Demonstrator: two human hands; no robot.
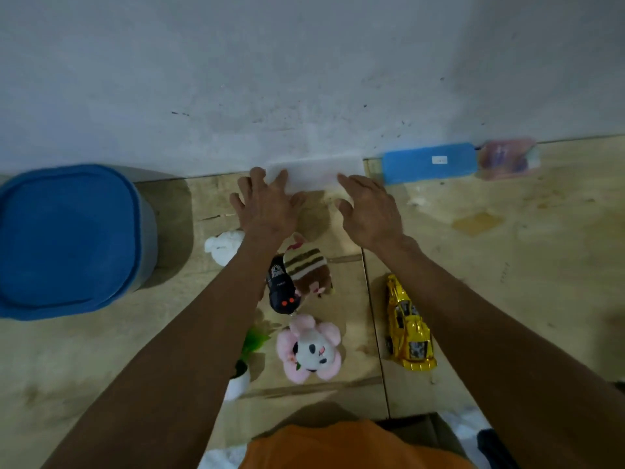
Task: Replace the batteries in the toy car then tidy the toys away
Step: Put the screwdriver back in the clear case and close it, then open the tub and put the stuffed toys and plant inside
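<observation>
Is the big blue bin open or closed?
Closed. The round grey plastic bin by the wall has its blue lid sitting flat on top, covering the whole opening, so nothing inside shows.

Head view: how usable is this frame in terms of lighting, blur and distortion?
Head view: dim, bluish light; motion blur smears the left hand, right hand and the pale box at the wall; the gold toy car stays fairly sharp, with small glints; wide-angle bending curves the floor line and stretches the forearms.

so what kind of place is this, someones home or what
Probably a room in a home, seen from floor level: wood-look flooring meets a scuffed pale wall, toys such as a gold toy car and a pink plush are scattered about, and a blue padded stool stands on the left.
</observation>
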